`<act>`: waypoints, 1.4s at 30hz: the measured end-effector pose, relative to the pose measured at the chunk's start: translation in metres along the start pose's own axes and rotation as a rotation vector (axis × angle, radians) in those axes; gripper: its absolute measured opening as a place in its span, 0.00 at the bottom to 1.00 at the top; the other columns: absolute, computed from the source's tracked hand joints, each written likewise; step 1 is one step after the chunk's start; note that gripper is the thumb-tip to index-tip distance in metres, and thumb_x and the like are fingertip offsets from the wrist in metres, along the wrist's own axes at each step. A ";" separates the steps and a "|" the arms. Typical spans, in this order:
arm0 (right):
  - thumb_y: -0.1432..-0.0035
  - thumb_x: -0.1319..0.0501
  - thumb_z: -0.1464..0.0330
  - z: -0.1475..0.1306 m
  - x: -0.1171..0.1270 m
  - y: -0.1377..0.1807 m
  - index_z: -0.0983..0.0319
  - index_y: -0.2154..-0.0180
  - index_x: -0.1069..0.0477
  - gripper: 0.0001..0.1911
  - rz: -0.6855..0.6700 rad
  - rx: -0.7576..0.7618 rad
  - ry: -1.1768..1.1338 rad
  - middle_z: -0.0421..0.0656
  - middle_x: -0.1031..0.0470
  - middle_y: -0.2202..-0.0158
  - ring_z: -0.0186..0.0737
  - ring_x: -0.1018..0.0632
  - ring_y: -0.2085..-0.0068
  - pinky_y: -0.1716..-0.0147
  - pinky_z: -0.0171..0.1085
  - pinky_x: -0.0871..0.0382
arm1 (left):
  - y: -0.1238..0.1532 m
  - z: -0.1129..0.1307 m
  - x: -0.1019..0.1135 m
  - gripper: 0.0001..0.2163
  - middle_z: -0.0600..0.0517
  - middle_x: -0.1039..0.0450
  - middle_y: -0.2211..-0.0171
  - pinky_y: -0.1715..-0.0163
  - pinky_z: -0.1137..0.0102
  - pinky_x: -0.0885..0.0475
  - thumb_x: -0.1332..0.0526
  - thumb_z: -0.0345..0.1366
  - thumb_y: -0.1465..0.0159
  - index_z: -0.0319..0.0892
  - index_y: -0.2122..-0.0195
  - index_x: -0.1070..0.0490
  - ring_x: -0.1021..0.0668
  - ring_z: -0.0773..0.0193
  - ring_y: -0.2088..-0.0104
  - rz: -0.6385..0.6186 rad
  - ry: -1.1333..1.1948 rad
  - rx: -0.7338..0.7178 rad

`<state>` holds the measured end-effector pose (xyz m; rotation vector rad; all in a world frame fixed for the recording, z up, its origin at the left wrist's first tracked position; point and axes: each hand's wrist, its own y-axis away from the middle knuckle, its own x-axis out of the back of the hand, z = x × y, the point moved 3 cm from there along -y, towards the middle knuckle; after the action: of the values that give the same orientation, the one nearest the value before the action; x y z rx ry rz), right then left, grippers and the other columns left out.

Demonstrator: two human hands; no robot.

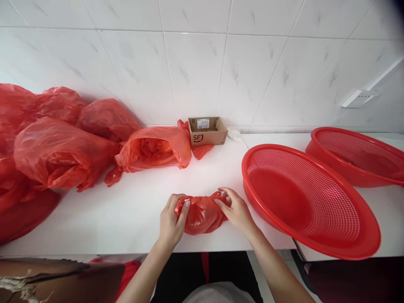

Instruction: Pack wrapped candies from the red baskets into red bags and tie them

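A small crumpled red plastic bag (pixel 202 215) lies on the white counter (pixel 126 210) near its front edge. My left hand (pixel 172 221) pinches the bag's left end, fingers closed on the plastic. My right hand (pixel 236 209) grips the bag's right end, fingers curled over it. Both hands hold the bag between them, low on the counter.
Several puffed red plastic bags (pixel 63 151) pile up at the left against the tiled wall. A small open cardboard box (pixel 207 131) stands at the back. Two red perforated baskets sit at the right: the near basket (pixel 344 246) and the far basket (pixel 331 166). Brown cardboard (pixel 57 280) shows bottom left.
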<state>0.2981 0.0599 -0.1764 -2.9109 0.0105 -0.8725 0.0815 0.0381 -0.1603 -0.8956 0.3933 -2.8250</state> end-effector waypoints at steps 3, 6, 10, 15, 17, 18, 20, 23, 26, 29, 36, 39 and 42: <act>0.43 0.36 0.61 0.006 0.003 0.012 0.56 0.50 0.30 0.19 0.030 0.053 -0.011 0.45 0.26 0.51 0.44 0.25 0.52 0.51 0.44 0.30 | 0.008 0.001 -0.001 0.12 0.48 0.27 0.58 0.60 0.65 0.28 0.42 0.44 0.35 0.45 0.55 0.32 0.24 0.59 0.60 -0.070 -0.024 -0.074; 0.43 0.36 0.60 0.013 0.006 0.021 0.57 0.54 0.29 0.16 0.046 0.047 -0.032 0.45 0.24 0.55 0.44 0.24 0.54 0.52 0.43 0.30 | 0.018 -0.001 -0.006 0.14 0.48 0.26 0.58 0.57 0.60 0.28 0.37 0.45 0.38 0.46 0.54 0.30 0.24 0.55 0.58 -0.149 -0.114 -0.153; 0.36 0.46 0.53 0.018 0.006 0.017 0.58 0.56 0.29 0.18 0.028 -0.088 -0.005 0.42 0.24 0.69 0.43 0.22 0.65 0.63 0.41 0.29 | 0.029 -0.009 -0.016 0.15 0.48 0.25 0.58 0.56 0.57 0.27 0.35 0.45 0.41 0.47 0.54 0.28 0.24 0.52 0.56 -0.144 -0.175 -0.147; 0.39 0.43 0.55 0.015 0.001 -0.001 0.58 0.61 0.26 0.15 0.030 -0.109 0.166 0.43 0.23 0.69 0.46 0.22 0.66 0.66 0.42 0.31 | 0.032 -0.017 -0.026 0.08 0.50 0.24 0.61 0.59 0.57 0.27 0.39 0.42 0.37 0.48 0.59 0.26 0.23 0.54 0.59 -0.114 -0.170 -0.147; 0.39 0.42 0.59 0.007 -0.002 -0.004 0.58 0.64 0.26 0.11 0.008 -0.052 0.026 0.42 0.22 0.68 0.43 0.23 0.66 0.65 0.41 0.30 | 0.031 -0.018 -0.026 0.05 0.51 0.24 0.63 0.59 0.57 0.28 0.40 0.39 0.36 0.48 0.62 0.27 0.23 0.55 0.61 -0.113 -0.161 -0.154; 0.39 0.42 0.60 0.002 -0.001 -0.005 0.58 0.64 0.26 0.10 0.023 -0.019 -0.057 0.42 0.22 0.67 0.42 0.23 0.66 0.63 0.40 0.29 | 0.030 -0.017 -0.025 0.04 0.51 0.24 0.63 0.59 0.57 0.28 0.40 0.38 0.36 0.48 0.62 0.27 0.23 0.56 0.62 -0.119 -0.161 -0.167; 0.38 0.42 0.61 -0.012 0.004 -0.004 0.59 0.61 0.26 0.10 0.109 0.045 -0.184 0.43 0.22 0.65 0.41 0.23 0.64 0.60 0.40 0.29 | 0.028 -0.015 -0.024 0.03 0.52 0.24 0.66 0.59 0.57 0.29 0.40 0.34 0.38 0.47 0.64 0.28 0.23 0.56 0.63 -0.130 -0.160 -0.198; 0.38 0.40 0.61 -0.035 0.016 -0.001 0.58 0.59 0.27 0.10 0.277 0.117 -0.296 0.44 0.23 0.61 0.40 0.24 0.60 0.56 0.40 0.29 | 0.026 -0.012 -0.023 0.06 0.52 0.25 0.68 0.60 0.58 0.29 0.41 0.27 0.42 0.45 0.66 0.31 0.24 0.56 0.65 -0.151 -0.158 -0.205; 0.39 0.39 0.60 -0.047 0.022 -0.003 0.58 0.55 0.29 0.12 0.329 0.112 -0.432 0.44 0.24 0.61 0.40 0.23 0.59 0.56 0.40 0.28 | 0.027 -0.012 -0.024 0.10 0.51 0.25 0.66 0.60 0.58 0.28 0.42 0.24 0.44 0.45 0.63 0.31 0.24 0.56 0.63 -0.132 -0.147 -0.169; 0.40 0.39 0.58 -0.041 0.016 -0.007 0.58 0.49 0.33 0.19 0.192 0.019 -0.553 0.44 0.23 0.61 0.41 0.22 0.57 0.54 0.41 0.27 | 0.032 -0.009 -0.026 0.21 0.47 0.29 0.57 0.59 0.58 0.27 0.37 0.28 0.43 0.46 0.48 0.34 0.25 0.55 0.58 -0.071 -0.147 -0.211; 0.38 0.43 0.52 -0.019 -0.005 -0.002 0.62 0.64 0.26 0.20 -0.048 -0.106 -0.539 0.50 0.20 0.57 0.49 0.20 0.54 0.53 0.45 0.28 | 0.035 0.016 -0.024 0.22 0.46 0.46 0.39 0.51 0.50 0.31 0.38 0.29 0.38 0.62 0.45 0.31 0.34 0.46 0.44 -0.089 -0.228 -0.560; 0.36 0.47 0.51 -0.016 -0.010 -0.011 0.60 0.66 0.29 0.21 0.013 -0.075 -0.451 0.48 0.19 0.61 0.45 0.20 0.60 0.59 0.42 0.27 | 0.037 0.017 -0.024 0.15 0.47 0.42 0.39 0.48 0.48 0.33 0.40 0.31 0.36 0.56 0.52 0.26 0.37 0.45 0.41 -0.164 -0.163 -0.518; 0.33 0.54 0.52 -0.008 -0.015 -0.032 0.59 0.66 0.32 0.22 0.164 -0.093 -0.260 0.45 0.19 0.65 0.42 0.20 0.66 0.65 0.38 0.29 | 0.041 0.009 -0.026 0.10 0.46 0.39 0.39 0.46 0.50 0.33 0.43 0.30 0.36 0.50 0.57 0.27 0.38 0.48 0.39 -0.204 -0.072 -0.390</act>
<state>0.2805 0.0916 -0.1747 -3.0319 0.2720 -0.4773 0.1105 0.0032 -0.1786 -1.1635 0.9143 -2.9384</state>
